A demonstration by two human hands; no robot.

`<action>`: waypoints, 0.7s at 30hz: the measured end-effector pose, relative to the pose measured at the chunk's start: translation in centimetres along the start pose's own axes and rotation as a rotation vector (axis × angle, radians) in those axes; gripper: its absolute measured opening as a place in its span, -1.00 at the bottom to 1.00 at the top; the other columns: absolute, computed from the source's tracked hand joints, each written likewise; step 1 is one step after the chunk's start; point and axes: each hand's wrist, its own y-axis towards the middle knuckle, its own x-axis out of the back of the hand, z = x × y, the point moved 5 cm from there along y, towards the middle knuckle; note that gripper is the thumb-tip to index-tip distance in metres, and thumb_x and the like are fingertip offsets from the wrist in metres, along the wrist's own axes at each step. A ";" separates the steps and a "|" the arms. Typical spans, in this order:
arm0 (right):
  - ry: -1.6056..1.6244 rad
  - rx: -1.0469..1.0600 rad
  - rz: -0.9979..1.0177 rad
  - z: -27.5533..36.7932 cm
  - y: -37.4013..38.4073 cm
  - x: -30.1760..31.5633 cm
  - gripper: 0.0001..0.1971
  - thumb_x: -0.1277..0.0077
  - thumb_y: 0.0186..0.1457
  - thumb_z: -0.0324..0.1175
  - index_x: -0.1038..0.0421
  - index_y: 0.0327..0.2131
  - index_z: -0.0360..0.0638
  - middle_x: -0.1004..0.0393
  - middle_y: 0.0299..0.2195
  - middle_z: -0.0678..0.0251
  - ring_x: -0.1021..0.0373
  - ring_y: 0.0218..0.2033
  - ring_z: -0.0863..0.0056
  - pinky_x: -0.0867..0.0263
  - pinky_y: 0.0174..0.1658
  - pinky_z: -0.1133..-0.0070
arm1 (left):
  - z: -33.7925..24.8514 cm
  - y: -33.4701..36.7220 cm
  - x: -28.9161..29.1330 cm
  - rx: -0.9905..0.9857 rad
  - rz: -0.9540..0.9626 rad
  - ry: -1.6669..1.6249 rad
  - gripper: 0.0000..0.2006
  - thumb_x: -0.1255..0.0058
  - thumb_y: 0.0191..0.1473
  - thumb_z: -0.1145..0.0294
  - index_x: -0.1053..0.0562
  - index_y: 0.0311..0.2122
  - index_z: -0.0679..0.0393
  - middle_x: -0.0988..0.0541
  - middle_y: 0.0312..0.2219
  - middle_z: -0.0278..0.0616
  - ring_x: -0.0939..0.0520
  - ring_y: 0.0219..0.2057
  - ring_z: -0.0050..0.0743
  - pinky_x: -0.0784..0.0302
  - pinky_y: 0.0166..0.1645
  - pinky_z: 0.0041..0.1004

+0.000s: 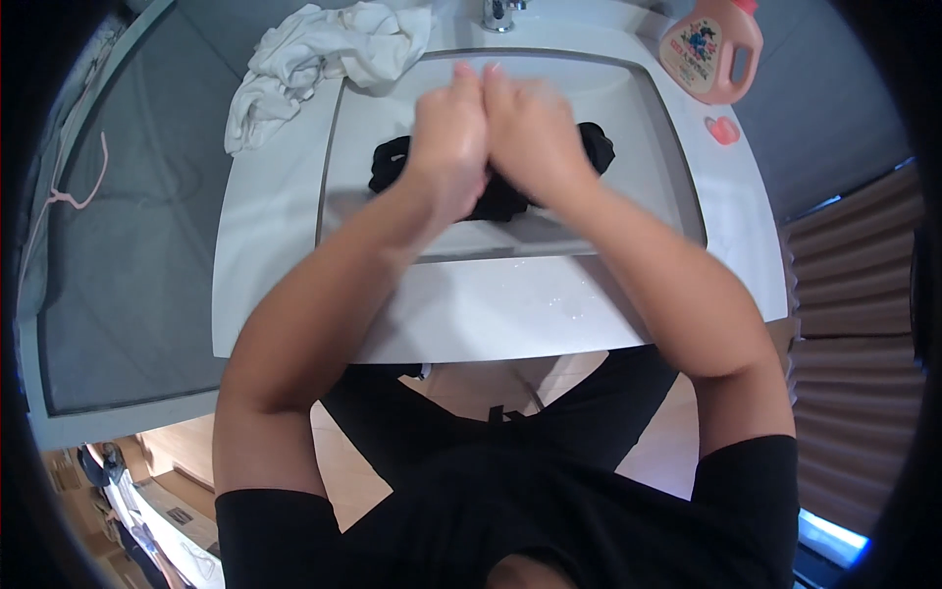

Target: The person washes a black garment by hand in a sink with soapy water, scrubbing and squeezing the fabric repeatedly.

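Note:
Both my hands are together above the white sink basin (648, 196), over a bunched black cloth (502, 203). My left hand (451, 137) is closed with its thumb up, pressed against the other. My right hand (535, 128) is curled closed beside it, its fingers slightly blurred by motion. Parts of the cloth come out below the hands and to both sides. The section gripped between the palms is hidden.
A chrome faucet (498, 14) stands at the basin's far edge. Crumpled white cloth (329, 54) lies at the counter's far left. On the right are a pink detergent jug (708, 54) and a small pink cap (723, 130). Water drops dot the near counter (471, 309).

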 end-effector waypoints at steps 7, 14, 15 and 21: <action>0.178 -0.173 0.045 1.1 -1.0 -0.2 -0.45 0.30 0.29 -0.18 -0.46 -0.61 -0.39 -0.46 -0.57 -0.18 -0.41 -0.47 -0.27 -0.36 -0.29 0.09 | -0.1 1.0 0.7 0.035 -0.020 -0.043 -0.55 0.31 0.33 -0.12 -0.36 -0.34 0.08 -0.35 -0.63 -0.37 -0.42 -0.61 -0.51 -0.26 -0.60 -0.35; 0.111 -0.125 0.179 2.6 -1.2 -0.6 -0.46 0.30 0.30 -0.17 -0.49 -0.57 -0.37 -0.47 -0.53 -0.20 -0.44 -0.46 -0.19 -0.36 -0.28 0.06 | -1.9 2.2 2.2 -0.093 -0.003 -0.023 -0.55 0.31 0.33 -0.10 -0.36 -0.42 0.03 -0.39 -0.59 -0.41 -0.40 -0.58 -0.56 -0.28 -0.61 -0.35; 0.124 -0.126 0.182 2.8 -0.9 -0.4 -0.47 0.30 0.30 -0.16 -0.50 -0.56 -0.37 -0.47 -0.51 -0.22 -0.43 -0.44 -0.22 -0.35 -0.25 0.05 | -0.9 2.1 2.4 -0.024 -0.028 0.005 -0.55 0.31 0.34 -0.10 -0.34 -0.42 0.06 -0.37 -0.61 -0.40 -0.38 -0.63 -0.55 -0.26 -0.63 -0.39; 0.325 -0.271 0.059 -4.5 2.8 3.0 -0.41 0.21 0.34 -0.03 -0.37 -0.57 -0.42 -0.39 -0.69 0.07 -0.32 -0.64 0.20 -0.28 -0.45 0.34 | -2.3 -0.6 -0.6 -0.107 0.308 0.185 -0.51 0.26 0.32 -0.12 -0.32 -0.37 0.16 -0.30 -0.75 -0.40 -0.17 -0.89 -0.58 -0.11 -0.76 -0.56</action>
